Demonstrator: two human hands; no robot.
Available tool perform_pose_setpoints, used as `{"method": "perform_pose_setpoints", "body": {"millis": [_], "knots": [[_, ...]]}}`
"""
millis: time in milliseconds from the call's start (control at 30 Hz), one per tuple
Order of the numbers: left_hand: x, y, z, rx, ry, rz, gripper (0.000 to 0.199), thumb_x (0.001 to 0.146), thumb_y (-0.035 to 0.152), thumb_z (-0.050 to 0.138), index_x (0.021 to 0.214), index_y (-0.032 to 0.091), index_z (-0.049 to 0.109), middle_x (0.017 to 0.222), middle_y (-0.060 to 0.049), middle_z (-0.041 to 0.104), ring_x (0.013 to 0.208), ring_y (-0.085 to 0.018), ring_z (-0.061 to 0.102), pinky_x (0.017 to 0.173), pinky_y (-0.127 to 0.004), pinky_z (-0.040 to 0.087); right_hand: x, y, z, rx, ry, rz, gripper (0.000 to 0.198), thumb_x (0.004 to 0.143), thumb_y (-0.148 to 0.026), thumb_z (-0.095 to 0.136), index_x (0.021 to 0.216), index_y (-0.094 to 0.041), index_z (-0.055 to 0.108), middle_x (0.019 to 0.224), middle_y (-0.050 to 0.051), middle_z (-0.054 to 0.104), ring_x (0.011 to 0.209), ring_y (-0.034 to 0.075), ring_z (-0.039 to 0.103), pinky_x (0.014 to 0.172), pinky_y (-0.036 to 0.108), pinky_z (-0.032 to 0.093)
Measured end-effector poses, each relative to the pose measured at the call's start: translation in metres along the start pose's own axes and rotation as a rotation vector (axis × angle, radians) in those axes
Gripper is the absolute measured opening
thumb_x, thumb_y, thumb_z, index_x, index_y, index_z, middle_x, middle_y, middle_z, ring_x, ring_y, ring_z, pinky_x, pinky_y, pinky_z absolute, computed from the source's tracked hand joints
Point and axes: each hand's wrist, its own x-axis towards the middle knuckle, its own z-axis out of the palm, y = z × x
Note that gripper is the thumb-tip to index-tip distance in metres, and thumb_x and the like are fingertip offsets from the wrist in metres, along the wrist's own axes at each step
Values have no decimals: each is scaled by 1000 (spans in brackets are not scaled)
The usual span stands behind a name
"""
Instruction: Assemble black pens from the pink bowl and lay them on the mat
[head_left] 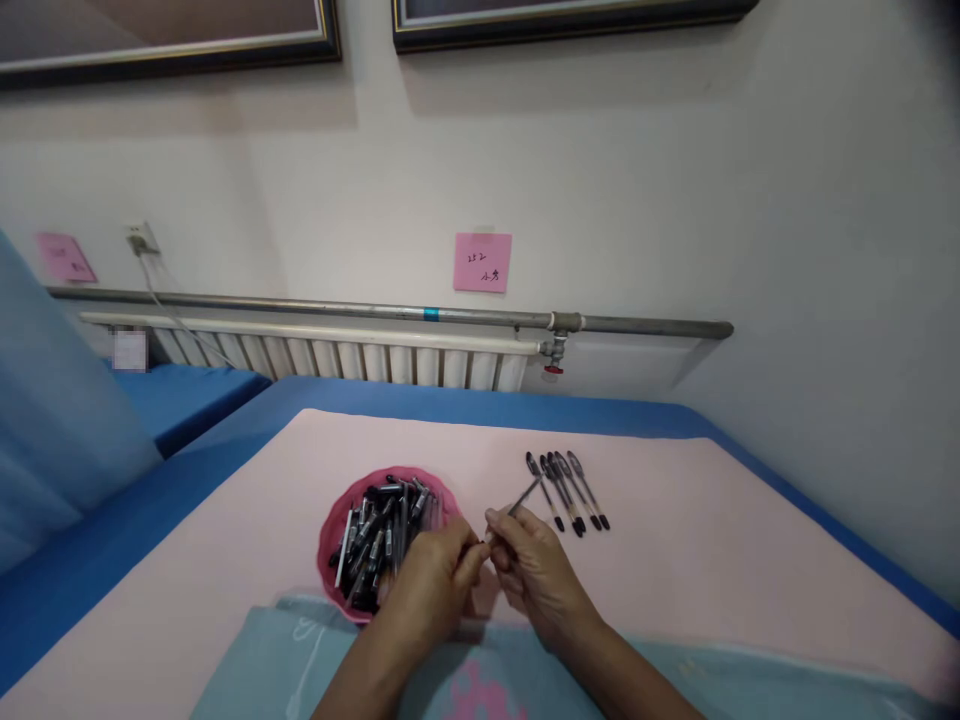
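Note:
My right hand (536, 565) is closed, with thumb and fingers pinching a thin dark pen refill (527, 493) that points up and to the right. My left hand (435, 570) is also closed, its fingertips meeting the right hand's at a small dark bit that I cannot make out. Beside my left hand, partly covered by it, stands a pink scalloped basket (328, 530) heaped with black and clear pen parts (382, 535). Beyond my right hand, several capped pens (574, 495) lie side by side at a slant.
A pink sheet (675, 530) covers the blue-edged bed (480, 402), with a teal patterned cloth (262, 660) along the near side. Behind it are a white radiator (405, 362), a metal pipe (337, 310) and a red-handled valve (553, 369). A blue curtain (60, 420) hangs at left.

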Motion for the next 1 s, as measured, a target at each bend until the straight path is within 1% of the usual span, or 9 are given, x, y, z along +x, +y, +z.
{"method": "perform_pose_setpoints", "body": {"millis": [67,233,467,600,767,833,900,933,1000], "knots": [[0,2,-1,-83,-47,-39,29,81,44,46,68,17,50,47,3,52,39,-9,48,39,-18,35,1,1,-1,-4,-10,-5,30,69,-42,68,66,-18,49,40,-10,44,29,2,29,30,14,16],[-2,7,-5,-510,-268,-208,43,77,56,45,80,13,53,60,0,56,37,-7,49,32,-17,36,0,-2,0,5,-69,-4,33,66,-47,68,66,-18,50,40,-9,45,32,4,33,33,16,20],[2,6,-7,-554,-281,-215,41,69,54,55,75,13,51,54,2,52,34,-7,47,30,-17,35,-4,-6,2,41,-96,12,33,64,-43,71,65,-18,50,40,-9,43,31,2,28,34,15,17],[4,2,0,-398,-163,-194,32,74,48,48,69,17,48,48,4,48,31,-8,44,30,-18,33,-2,-6,2,30,-43,26,33,64,-43,71,68,-19,49,39,-10,41,30,1,25,32,14,14],[1,7,4,-56,4,-67,25,80,40,43,71,18,53,50,3,51,39,-10,48,37,-20,33,0,-6,2,12,-17,46,32,65,-44,70,66,-19,50,37,-10,40,28,1,26,30,13,14],[0,10,-6,45,77,-1,23,80,37,45,71,18,56,56,1,56,49,-11,53,45,-21,37,-1,-7,3,3,-3,51,31,66,-44,68,67,-19,51,38,-9,43,28,2,28,29,13,15],[-2,8,-26,139,242,23,22,80,34,44,70,19,58,63,0,60,58,-12,55,52,-21,39,-3,-8,5,2,14,56,29,67,-43,68,67,-18,52,39,-8,45,29,2,31,30,13,20],[-3,5,-38,152,365,-28,24,81,35,42,74,20,59,64,0,61,56,-12,54,52,-21,38,-5,-9,6,0,12,62,28,68,-43,67,67,-18,53,39,-8,46,29,2,31,31,13,22],[-5,-6,-64,157,490,-96,28,84,37,36,82,20,58,69,-1,62,54,-11,54,51,-22,38,-6,-9,7,-25,-3,72,27,70,-42,64,67,-19,52,41,-7,48,28,2,32,30,14,24]]}}
